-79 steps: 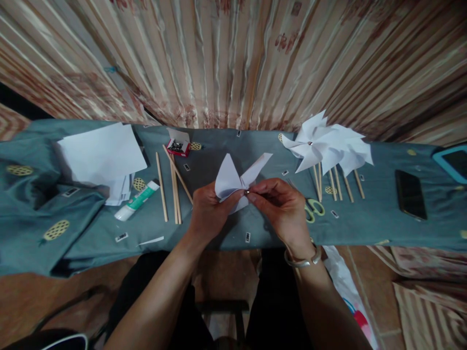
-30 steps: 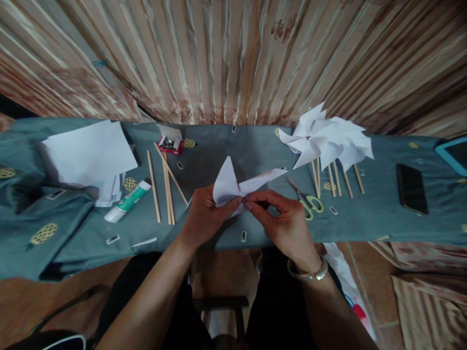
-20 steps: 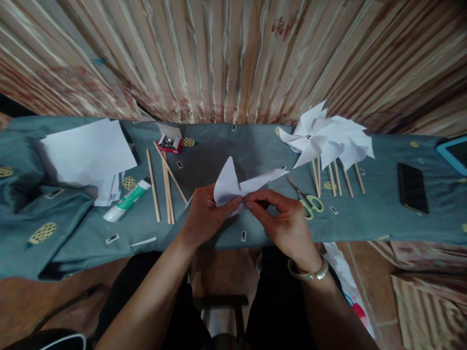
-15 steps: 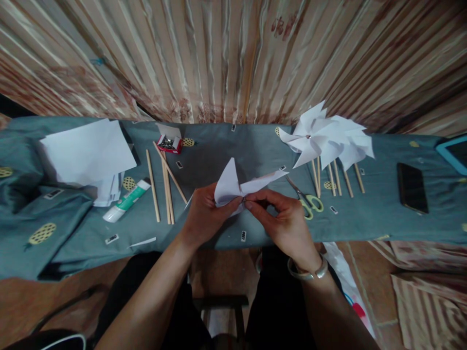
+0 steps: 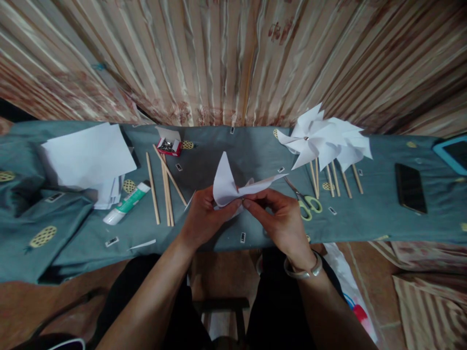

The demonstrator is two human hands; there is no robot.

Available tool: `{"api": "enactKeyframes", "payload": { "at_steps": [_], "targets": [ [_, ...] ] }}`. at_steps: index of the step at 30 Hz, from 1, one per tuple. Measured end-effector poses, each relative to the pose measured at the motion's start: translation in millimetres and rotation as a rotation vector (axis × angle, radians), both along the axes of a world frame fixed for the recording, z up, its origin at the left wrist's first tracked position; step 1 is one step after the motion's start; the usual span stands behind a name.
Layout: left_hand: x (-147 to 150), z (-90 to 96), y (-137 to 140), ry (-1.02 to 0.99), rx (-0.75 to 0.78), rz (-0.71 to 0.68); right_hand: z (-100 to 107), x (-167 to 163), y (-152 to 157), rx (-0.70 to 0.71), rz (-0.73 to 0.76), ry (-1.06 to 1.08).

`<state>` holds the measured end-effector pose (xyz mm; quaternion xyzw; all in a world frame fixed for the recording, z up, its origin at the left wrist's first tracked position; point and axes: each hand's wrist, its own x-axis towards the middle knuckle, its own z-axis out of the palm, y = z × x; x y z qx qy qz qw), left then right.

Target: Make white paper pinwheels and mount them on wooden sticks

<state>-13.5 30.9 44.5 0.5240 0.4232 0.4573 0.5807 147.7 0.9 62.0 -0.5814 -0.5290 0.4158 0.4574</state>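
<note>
Between my two hands is a white paper pinwheel (image 5: 224, 181), its blades standing up and out to the right. My left hand (image 5: 200, 215) is closed around its left side, with the thumb pressed near the centre. My right hand (image 5: 280, 217) pinches at that same centre, where a tiny shiny thing like a thumbtack shows at the fingertips; the fingers hide most of it. Scissors (image 5: 310, 206) with green handles lie just right of my right hand. Left of my left hand are several wooden sticks (image 5: 166, 189) and a red box of thumbtacks (image 5: 170, 147).
Finished-looking pinwheels (image 5: 314, 138) on sticks lie at the back right. Further right are a phone (image 5: 410, 187) and a blue-edged device (image 5: 452, 154). White paper sheets (image 5: 89, 150) and a glue stick (image 5: 127, 203) lie left. A paper sliver (image 5: 143, 243) rests near the front edge.
The pinwheel has tilted slightly in my hands, its upright blade shifting a little left. My right hand has moved slightly left, still pinching at the centre.
</note>
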Motion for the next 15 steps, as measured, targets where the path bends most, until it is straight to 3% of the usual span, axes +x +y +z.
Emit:
{"api": "enactKeyframes", "payload": {
  "at_steps": [9, 15],
  "targets": [
    [1.8, 4.8, -0.1, -0.065, -0.063, 0.047, 3.3, -1.3, 0.1, 0.037, -0.115, -0.181],
    [3.4, 2.0, 1.0, -0.139, -0.199, 0.134, 6.9, 6.0, -0.7, 0.074, -0.147, -0.223]
  ]
}}
